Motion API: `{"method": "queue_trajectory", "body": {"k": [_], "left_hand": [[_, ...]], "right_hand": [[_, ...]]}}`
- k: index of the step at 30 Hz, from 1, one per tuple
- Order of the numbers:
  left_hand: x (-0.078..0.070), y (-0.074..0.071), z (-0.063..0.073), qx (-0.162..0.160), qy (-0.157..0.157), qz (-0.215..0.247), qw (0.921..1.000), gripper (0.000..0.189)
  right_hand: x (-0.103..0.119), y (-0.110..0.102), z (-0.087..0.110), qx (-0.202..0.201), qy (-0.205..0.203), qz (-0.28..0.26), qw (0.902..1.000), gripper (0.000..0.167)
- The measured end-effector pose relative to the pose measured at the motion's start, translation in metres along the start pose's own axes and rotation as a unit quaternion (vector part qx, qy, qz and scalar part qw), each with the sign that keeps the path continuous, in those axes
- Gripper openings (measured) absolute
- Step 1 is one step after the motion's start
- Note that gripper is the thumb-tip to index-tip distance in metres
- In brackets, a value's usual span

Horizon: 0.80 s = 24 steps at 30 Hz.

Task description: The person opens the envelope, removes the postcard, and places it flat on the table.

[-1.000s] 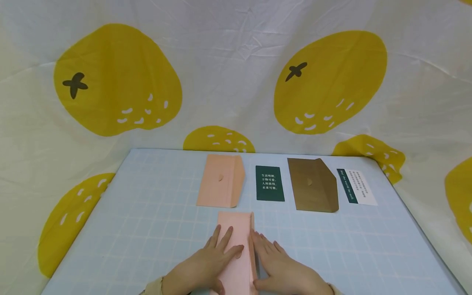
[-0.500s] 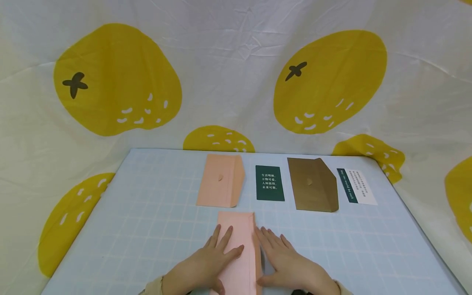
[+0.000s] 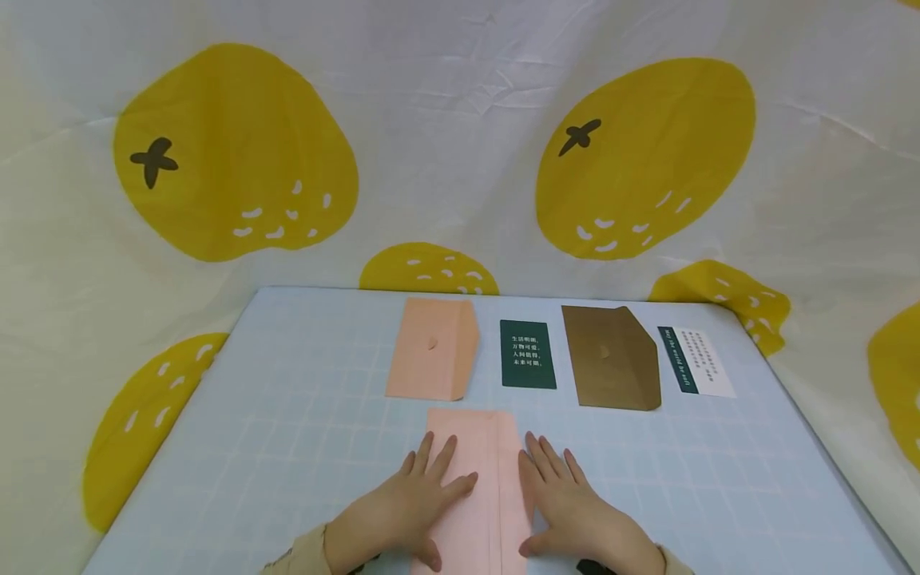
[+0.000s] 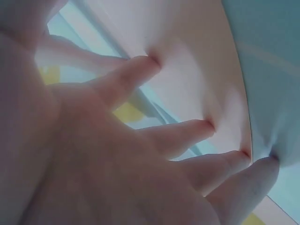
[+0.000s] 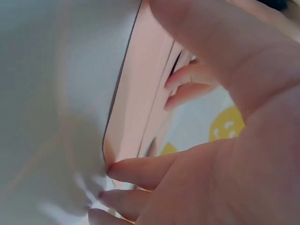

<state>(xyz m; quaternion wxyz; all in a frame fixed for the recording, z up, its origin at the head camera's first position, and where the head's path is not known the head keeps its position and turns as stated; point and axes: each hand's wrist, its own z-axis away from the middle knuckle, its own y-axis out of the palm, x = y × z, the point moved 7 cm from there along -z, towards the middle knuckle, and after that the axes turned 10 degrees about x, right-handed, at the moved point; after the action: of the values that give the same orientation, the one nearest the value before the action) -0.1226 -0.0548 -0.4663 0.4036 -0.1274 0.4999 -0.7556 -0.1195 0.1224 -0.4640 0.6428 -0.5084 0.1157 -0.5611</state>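
Observation:
A pink envelope [image 3: 474, 447] lies at the front of the table, its flap [image 3: 512, 479] folded out to the right along a crease. My left hand [image 3: 410, 499] rests on the envelope's left part with its fingers spread; in the left wrist view several fingertips [image 4: 152, 61] touch the paper, and the lowest touches the blue surface beside it. At the flap's outer edge is my right hand [image 3: 571, 511], fingers straight. Its index finger [image 5: 136, 169] touches the flap's corner in the right wrist view, while other fingertips reach the blue surface. The envelope's near end is cut off by the frame.
Along the back of the pale blue gridded table [image 3: 287, 383] lie a peach envelope [image 3: 422, 371], a dark green card [image 3: 528, 371], a brown envelope [image 3: 611, 383] and a white card with a green strip [image 3: 707, 367]. A fruit-patterned cloth [image 3: 446, 144] hangs behind.
The pink envelope's flap has gone from raised at its right edge to folded out nearly flat rightward. My right hand has moved right along with it; my left hand has stayed on the envelope.

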Motion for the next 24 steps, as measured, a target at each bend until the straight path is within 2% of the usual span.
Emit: {"method": "queue_trajectory", "body": {"k": [6, 10, 17, 24], "left_hand": [[0.0, -0.005, -0.001, 0.002, 0.0, 0.024, 0.9997, 0.106], [0.001, -0.004, -0.003, 0.011, 0.006, 0.038, 0.9992, 0.106], [0.004, -0.003, -0.005, 0.018, 0.005, 0.039, 0.9991, 0.106], [0.005, -0.004, -0.006, 0.022, 0.012, 0.048, 0.9986, 0.106]], "right_hand": [[0.009, -0.002, -0.002, -0.031, -0.045, 0.016, 0.9984, 0.116], [0.014, 0.002, -0.008, -0.024, -0.076, 0.008, 0.9968, 0.121], [0.009, 0.007, -0.018, 0.005, -0.083, 0.028, 0.9962, 0.123], [0.007, 0.005, -0.019, 0.001, -0.088, 0.026, 0.9958, 0.122]]}}
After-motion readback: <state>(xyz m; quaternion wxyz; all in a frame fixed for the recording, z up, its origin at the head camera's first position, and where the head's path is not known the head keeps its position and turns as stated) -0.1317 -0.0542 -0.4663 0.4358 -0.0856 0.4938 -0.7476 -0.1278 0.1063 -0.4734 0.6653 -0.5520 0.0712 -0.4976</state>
